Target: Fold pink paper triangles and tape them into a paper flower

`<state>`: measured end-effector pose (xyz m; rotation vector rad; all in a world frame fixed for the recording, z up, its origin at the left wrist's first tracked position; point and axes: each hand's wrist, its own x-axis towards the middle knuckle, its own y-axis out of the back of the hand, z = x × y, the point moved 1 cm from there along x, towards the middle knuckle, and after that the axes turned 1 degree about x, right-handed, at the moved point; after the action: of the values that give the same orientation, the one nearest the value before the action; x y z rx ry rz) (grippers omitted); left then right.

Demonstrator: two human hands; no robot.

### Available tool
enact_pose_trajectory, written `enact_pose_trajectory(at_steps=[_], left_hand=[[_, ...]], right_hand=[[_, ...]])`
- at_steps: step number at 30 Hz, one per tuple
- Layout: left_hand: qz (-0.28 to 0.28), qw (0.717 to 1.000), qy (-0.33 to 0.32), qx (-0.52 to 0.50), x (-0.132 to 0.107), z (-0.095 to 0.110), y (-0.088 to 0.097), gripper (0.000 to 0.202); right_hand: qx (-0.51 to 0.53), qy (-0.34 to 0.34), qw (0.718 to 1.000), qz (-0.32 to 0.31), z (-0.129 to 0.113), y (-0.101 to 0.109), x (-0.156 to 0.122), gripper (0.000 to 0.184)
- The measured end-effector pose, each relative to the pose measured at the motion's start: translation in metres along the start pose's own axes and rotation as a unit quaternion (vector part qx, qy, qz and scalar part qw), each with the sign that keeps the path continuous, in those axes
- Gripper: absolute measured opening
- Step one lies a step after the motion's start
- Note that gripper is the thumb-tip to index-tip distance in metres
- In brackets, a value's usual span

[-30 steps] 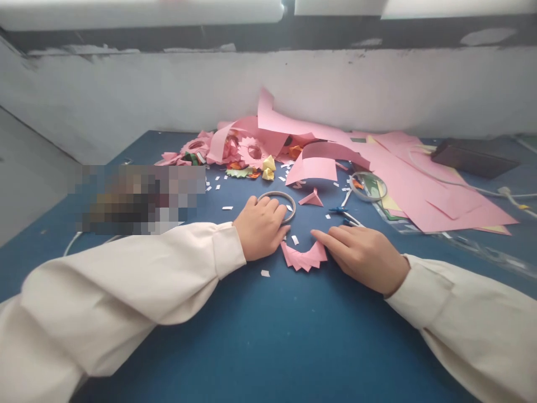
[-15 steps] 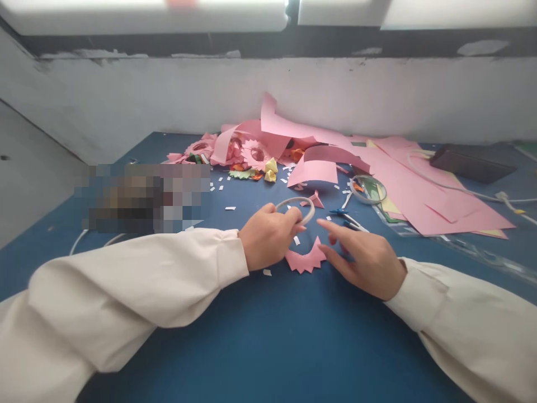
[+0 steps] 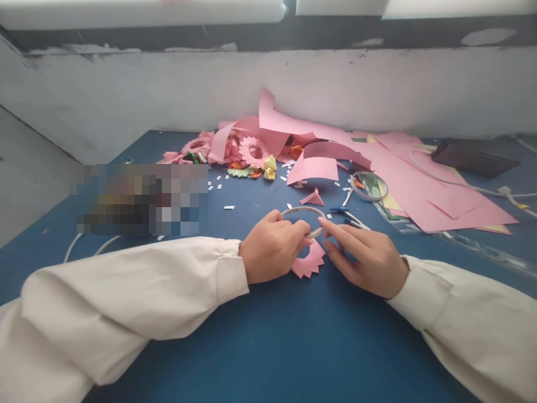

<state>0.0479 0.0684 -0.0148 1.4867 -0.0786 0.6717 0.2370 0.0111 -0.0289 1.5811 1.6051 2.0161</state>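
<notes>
My left hand (image 3: 274, 246) is closed on a thin roll of tape (image 3: 298, 210), a pale narrow ring held tilted above the table. My right hand (image 3: 364, 257) is beside it, fingers stretched out and apart, with the index fingertip at the roll's right edge. Below the roll and between the hands lies a pink zigzag-edged paper ring (image 3: 309, 266), partly covered by my left hand. Just beyond is a small folded pink paper piece (image 3: 314, 197). A pair of scissors with blue on it (image 3: 350, 217) lies behind my right fingers.
A second tape roll (image 3: 369, 186) lies beyond my right hand. Pink sheets (image 3: 440, 196) and a dark flat device (image 3: 474, 158) with a white cable are at right. Pink cut-outs (image 3: 254, 150) and white scraps lie along the back. A blurred patch hides something at left.
The tape roll has come right and slightly nearer in my left hand, now over the pink ring's far part. My right index fingertip has met its edge.
</notes>
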Motion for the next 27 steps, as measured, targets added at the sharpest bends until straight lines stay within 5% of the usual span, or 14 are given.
enact_pose_trajectory(at_steps=[19, 27], left_hand=[[-0.035, 0.998, -0.059, 0.01, 0.0017, 0.0011, -0.001, 0.028], [0.021, 0.999, -0.041, -0.005, 0.009, -0.0055, 0.0042, 0.02]], right_hand=[[0.072, -0.004, 0.997, 0.034, -0.002, 0.0035, 0.0007, 0.022], [0.075, 0.032, 0.996, 0.046, -0.0015, 0.0009, -0.0013, 0.017]])
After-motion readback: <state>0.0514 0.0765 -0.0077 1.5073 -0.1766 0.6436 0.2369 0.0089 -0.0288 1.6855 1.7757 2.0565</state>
